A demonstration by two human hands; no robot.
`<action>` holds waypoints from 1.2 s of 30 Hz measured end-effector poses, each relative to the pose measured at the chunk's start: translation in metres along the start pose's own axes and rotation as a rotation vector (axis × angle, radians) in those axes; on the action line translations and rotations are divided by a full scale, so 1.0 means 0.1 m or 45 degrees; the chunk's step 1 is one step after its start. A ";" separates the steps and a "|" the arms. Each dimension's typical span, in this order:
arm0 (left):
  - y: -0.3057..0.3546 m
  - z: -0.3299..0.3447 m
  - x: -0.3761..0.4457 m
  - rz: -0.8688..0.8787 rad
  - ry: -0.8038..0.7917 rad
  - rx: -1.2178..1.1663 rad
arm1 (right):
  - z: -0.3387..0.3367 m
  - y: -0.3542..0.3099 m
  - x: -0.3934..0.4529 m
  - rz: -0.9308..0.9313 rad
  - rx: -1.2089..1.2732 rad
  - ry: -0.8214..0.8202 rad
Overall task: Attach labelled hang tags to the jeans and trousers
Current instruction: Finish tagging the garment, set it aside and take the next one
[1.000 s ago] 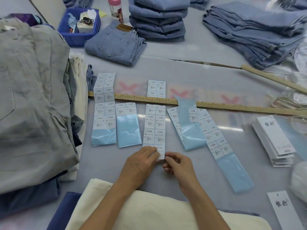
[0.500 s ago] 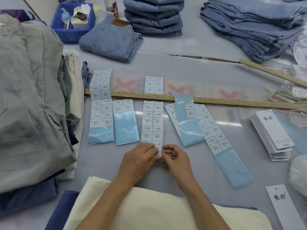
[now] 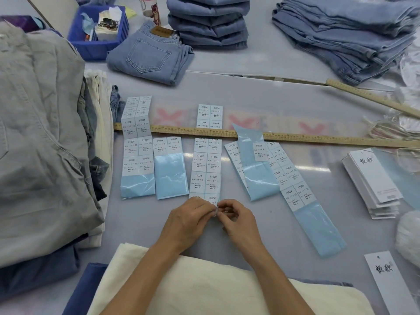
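Several strips of white size stickers on pale blue backing lie in a row on the grey table. My left hand (image 3: 189, 220) and my right hand (image 3: 237, 220) meet at the near end of the middle sticker strip (image 3: 206, 164). Both pinch the strip's lowest sticker (image 3: 213, 202), which is lifting off its backing. A white hang tag (image 3: 391, 283) lies at the near right, and a stack of hang tags (image 3: 372, 180) sits further right. Cream trousers (image 3: 204, 289) lie folded under my forearms.
A tall pile of grey and cream trousers (image 3: 43, 137) fills the left. Folded jeans (image 3: 152, 55) and denim stacks (image 3: 209, 21) lie at the back beside a blue bin (image 3: 95, 48). A wooden ruler (image 3: 295, 137) crosses the table. Loose strings (image 3: 386, 130) lie right.
My hands have closed together on the strip's end. The lowest sticker has started to peel up between my fingertips.
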State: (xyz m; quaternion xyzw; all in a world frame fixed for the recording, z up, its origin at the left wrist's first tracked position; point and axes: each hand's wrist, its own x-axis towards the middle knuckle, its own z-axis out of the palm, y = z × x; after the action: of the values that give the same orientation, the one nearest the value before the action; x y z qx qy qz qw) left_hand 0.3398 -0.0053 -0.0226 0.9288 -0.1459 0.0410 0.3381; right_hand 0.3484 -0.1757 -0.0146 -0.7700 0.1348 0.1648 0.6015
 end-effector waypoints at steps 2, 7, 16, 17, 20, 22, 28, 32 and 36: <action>-0.03 0.00 0.00 -0.119 -0.045 -0.115 | 0.00 0.00 0.00 -0.019 -0.037 -0.008; -0.07 -0.01 0.05 -0.236 -0.079 -0.275 | -0.01 0.01 -0.02 -0.111 -0.121 -0.037; -0.08 -0.04 0.03 -0.238 -0.094 -0.393 | 0.04 0.05 0.02 -0.179 -0.227 0.006; -0.08 -0.04 0.03 -0.235 -0.092 -0.395 | 0.04 0.06 0.02 -0.187 -0.236 0.011; -0.08 -0.02 0.03 -0.247 -0.071 -0.393 | 0.05 0.06 0.03 -0.211 -0.244 0.024; -0.10 0.00 0.03 -0.292 -0.059 -0.428 | 0.05 0.07 0.03 -0.222 -0.252 0.024; -0.12 -0.02 0.06 -0.629 -0.011 -0.760 | 0.05 0.07 0.04 -0.281 -0.306 0.053; -0.13 -0.06 0.08 -0.706 0.022 -0.896 | 0.07 0.06 0.04 -0.348 -0.364 0.065; -0.16 -0.07 0.09 -0.857 0.153 -1.090 | 0.10 0.07 0.04 -0.361 -0.363 0.063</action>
State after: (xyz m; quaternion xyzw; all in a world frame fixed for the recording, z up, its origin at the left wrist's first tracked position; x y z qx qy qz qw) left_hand 0.3532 0.0081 -0.0254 0.6998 0.1752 -0.0794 0.6880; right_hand 0.3484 -0.1678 -0.0247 -0.8624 0.0150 0.0769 0.5001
